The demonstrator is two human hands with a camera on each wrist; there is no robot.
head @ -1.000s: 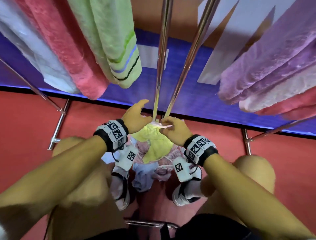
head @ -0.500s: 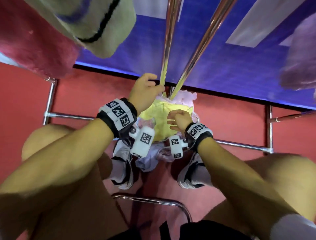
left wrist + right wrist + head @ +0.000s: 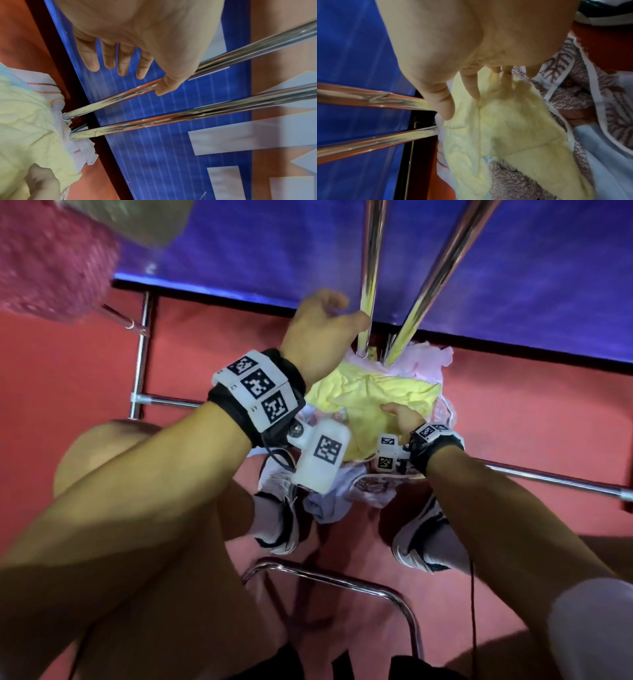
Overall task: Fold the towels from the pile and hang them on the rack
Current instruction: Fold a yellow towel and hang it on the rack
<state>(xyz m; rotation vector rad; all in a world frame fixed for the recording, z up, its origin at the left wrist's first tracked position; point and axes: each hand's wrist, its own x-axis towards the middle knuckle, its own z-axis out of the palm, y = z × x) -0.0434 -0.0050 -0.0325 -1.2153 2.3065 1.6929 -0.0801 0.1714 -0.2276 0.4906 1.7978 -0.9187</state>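
Left hand (image 3: 317,332) is loose up at 12 o'clock, fingers relaxed, thumb against a chrome rack bar (image 3: 223,59). Right hand (image 3: 402,419) has its fingers down on the yellow towel (image 3: 370,402); can't tell if it's gripping. That towel tops the pile (image 3: 346,491) on my red floor (image 3: 68,364), blue banner (image 3: 513,268) behind. Only square code tags on my wristbands (image 3: 257,392), no readable writing.

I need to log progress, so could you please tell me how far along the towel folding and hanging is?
Done: a pink towel already hangs at the upper left. In hand: the right hand reaches down onto the yellow towel on top of the pile, fingers touching it, not yet lifted. The left hand is open beside the rack bars, holding nothing. Left: this towel and several under it.
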